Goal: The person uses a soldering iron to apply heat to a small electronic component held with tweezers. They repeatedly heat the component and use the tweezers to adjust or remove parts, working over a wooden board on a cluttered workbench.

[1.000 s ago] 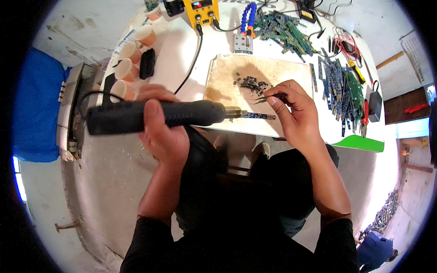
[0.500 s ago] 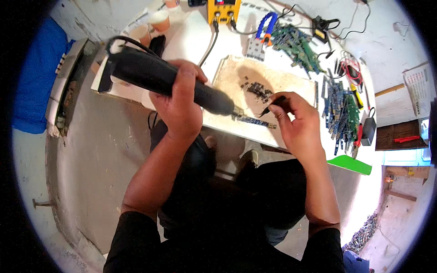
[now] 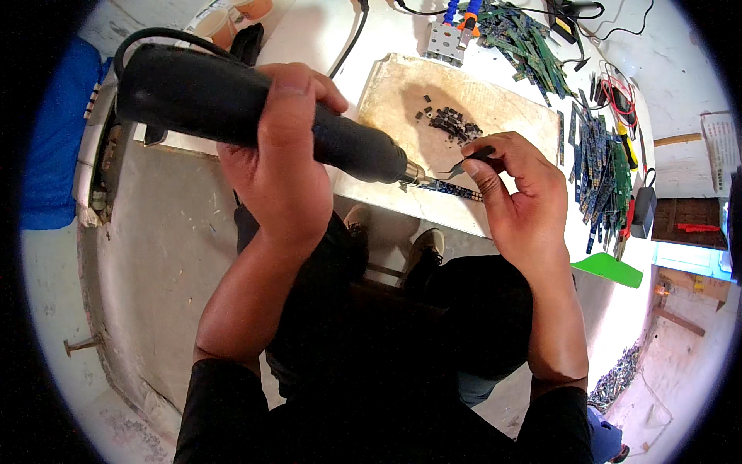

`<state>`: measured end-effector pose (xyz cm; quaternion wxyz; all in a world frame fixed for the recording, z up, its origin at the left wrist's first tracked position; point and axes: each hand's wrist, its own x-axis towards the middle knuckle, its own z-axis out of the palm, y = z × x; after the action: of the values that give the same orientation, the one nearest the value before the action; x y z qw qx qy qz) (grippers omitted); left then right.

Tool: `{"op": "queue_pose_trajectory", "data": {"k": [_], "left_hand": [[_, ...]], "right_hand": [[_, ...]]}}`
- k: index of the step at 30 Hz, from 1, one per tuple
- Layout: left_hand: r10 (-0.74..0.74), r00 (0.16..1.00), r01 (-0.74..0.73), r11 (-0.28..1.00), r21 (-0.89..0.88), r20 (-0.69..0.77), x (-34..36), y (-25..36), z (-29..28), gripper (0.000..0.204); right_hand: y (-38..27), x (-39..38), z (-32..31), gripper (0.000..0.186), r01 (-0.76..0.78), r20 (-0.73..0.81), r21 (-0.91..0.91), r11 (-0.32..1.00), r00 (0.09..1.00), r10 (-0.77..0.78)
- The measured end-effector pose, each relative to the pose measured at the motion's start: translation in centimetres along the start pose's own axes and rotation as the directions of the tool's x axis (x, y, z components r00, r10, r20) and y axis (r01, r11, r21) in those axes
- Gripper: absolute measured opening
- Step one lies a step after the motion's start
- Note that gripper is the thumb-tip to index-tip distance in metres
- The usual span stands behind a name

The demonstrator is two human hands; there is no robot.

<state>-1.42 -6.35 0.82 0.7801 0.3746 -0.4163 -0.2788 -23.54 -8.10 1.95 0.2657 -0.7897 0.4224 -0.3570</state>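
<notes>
My left hand [image 3: 282,162] is wrapped around a black hot air gun [image 3: 193,97], its metal nozzle [image 3: 417,175] tilted down to the left end of a narrow dark-blue circuit board strip [image 3: 461,190]. That strip lies near the front edge of a worn tan work board [image 3: 390,83]. Between the thumb and fingers of my right hand [image 3: 533,197] is a pair of black tweezers [image 3: 473,158]. Their bent tips hover just beyond the strip, close to the nozzle, with nothing visible in them. Small black chips [image 3: 454,124] lie in a loose pile behind the tweezers.
Many circuit board strips [image 3: 595,170] are heaped at the right, with a second pile [image 3: 529,46] farther back. A metal block holder [image 3: 446,42] with blue flexible arms stands behind the board. Cups [image 3: 216,29], a black cable [image 3: 355,39] and a green sheet [image 3: 610,269] are around the table.
The view has shifted, and the yellow unit at the back has left it. The hot air gun appears larger and farther left. The tweezer tips sit slightly farther from the strip.
</notes>
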Motion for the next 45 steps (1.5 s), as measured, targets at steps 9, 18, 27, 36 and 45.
{"op": "queue_pose_trajectory", "data": {"k": [9, 18, 27, 36, 45], "left_hand": [[0.040, 0.999, -0.040, 0.999, -0.015, 0.025, -0.3, 0.0, 0.2, 0.017], [0.024, 0.999, -0.025, 0.999, 0.020, 0.036, -0.2, 0.0, 0.1, 0.015], [0.055, 0.997, -0.055, 0.998, -0.002, 0.062, 0.0, -0.5, -0.3, 0.015], [0.086, 0.993, -0.085, 0.996, -0.020, 0.074, 0.2, -0.8, -0.3, 0.017], [0.051, 0.997, -0.050, 0.999, -0.017, 0.060, 0.1, -0.7, -0.4, 0.018]], "right_hand": [[0.0, -0.3, 0.2, 0.012, 0.023, 0.000, 0.022, 0.999, 1.000, -0.023], [0.1, -0.5, 0.4, 0.015, -0.007, 0.007, -0.002, 1.000, 1.000, 0.007], [0.1, -0.6, 0.7, 0.016, 0.034, 0.016, -0.010, 0.999, 0.999, -0.034], [0.0, -0.6, 1.2, 0.014, 0.032, 0.046, -0.011, 0.999, 0.998, -0.032], [-0.1, -0.6, 1.3, 0.013, 0.037, 0.051, -0.011, 0.999, 0.998, -0.036]]}}
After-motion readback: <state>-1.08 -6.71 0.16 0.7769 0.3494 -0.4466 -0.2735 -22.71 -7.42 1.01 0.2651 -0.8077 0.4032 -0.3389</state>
